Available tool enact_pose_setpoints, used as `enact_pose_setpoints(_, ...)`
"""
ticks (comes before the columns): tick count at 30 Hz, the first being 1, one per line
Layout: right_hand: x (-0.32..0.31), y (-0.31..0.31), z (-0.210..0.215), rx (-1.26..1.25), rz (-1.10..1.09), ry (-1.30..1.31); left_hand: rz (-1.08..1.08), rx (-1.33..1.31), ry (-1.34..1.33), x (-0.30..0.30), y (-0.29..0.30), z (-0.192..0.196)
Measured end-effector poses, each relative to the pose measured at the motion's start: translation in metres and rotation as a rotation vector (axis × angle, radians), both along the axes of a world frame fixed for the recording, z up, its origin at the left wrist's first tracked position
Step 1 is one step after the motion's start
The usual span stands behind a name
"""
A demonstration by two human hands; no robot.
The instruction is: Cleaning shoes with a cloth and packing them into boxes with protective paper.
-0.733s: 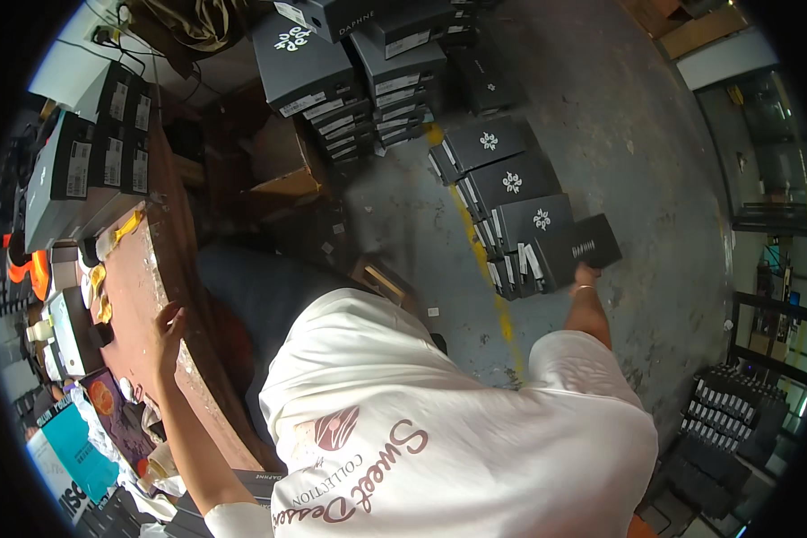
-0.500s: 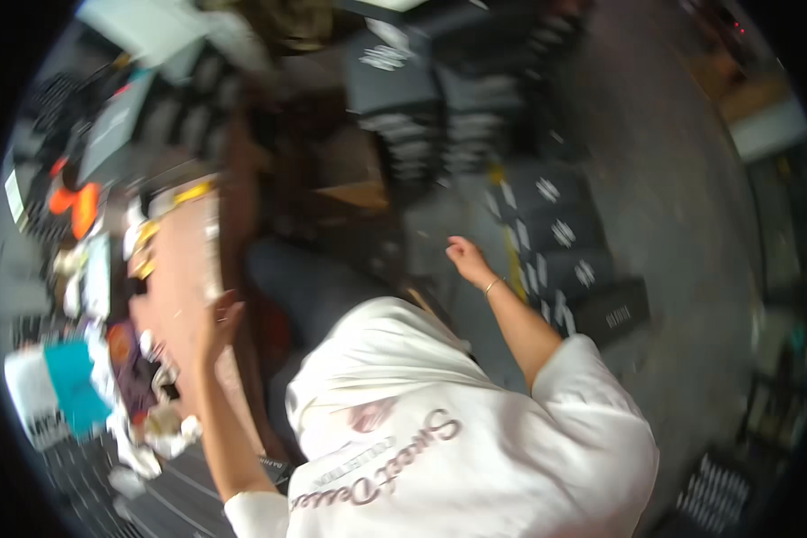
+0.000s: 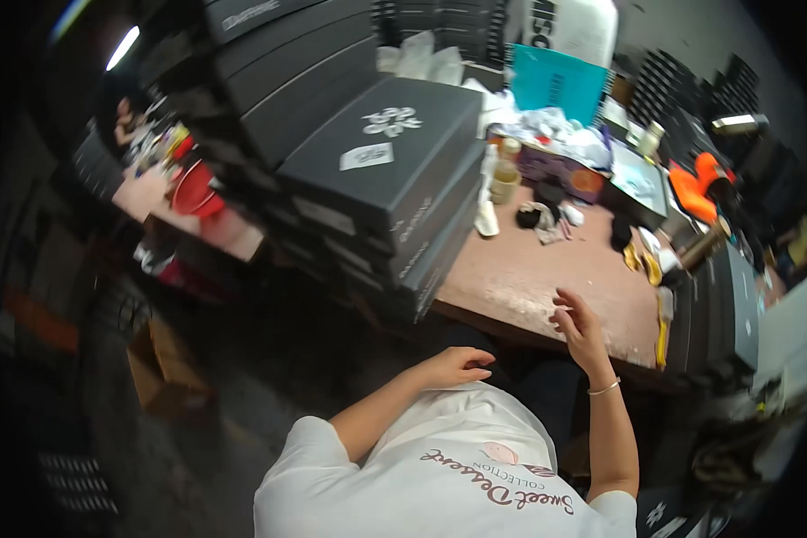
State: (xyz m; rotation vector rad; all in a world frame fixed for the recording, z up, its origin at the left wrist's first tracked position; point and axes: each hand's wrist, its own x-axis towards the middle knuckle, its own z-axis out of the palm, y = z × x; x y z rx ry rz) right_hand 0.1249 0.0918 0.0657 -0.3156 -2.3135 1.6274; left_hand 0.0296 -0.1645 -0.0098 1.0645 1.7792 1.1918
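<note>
My left hand rests across the front of my white shirt, fingers loosely bent and holding nothing. Over the near edge of a pinkish-brown table I hold up my right hand, its fingers spread and nothing in them. I cannot tell whether it touches the tabletop. A bracelet circles that wrist. Left of the bare tabletop stands a stack of dark shoebox-like boxes, the front one topped with a white label.
At the back of the table are small bottles, crumpled white paper, a teal package and orange objects. More dark boxes stand at the right end. A cardboard box sits on the floor; another person is far left.
The view has swung left, from floor stacks of boxes to facing the table. My left hand has come from beside the table edge to my front; my right hand is now over the table edge.
</note>
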Motion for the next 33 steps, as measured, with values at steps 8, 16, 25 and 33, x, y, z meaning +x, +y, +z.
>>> enact_pose_setpoints(8,-0.131,-0.069,0.081,-0.012,0.33,0.2,1.087,0.406,0.045,-0.062,-0.132,0.033)
enact_pose_setpoints(16,-0.167,-0.115,0.134,-0.226,0.285,-0.015,1.243,0.657,0.511,-0.158,-0.152,0.131)
enact_pose_setpoints(25,-0.104,-0.036,0.106,-0.889,0.168,0.135,0.815,0.608,0.739,-0.069,-0.044,0.173)
enact_pose_setpoints(33,0.012,0.045,0.008,-0.847,-0.203,0.015,0.553,0.411,-0.203,-0.01,0.076,0.075)
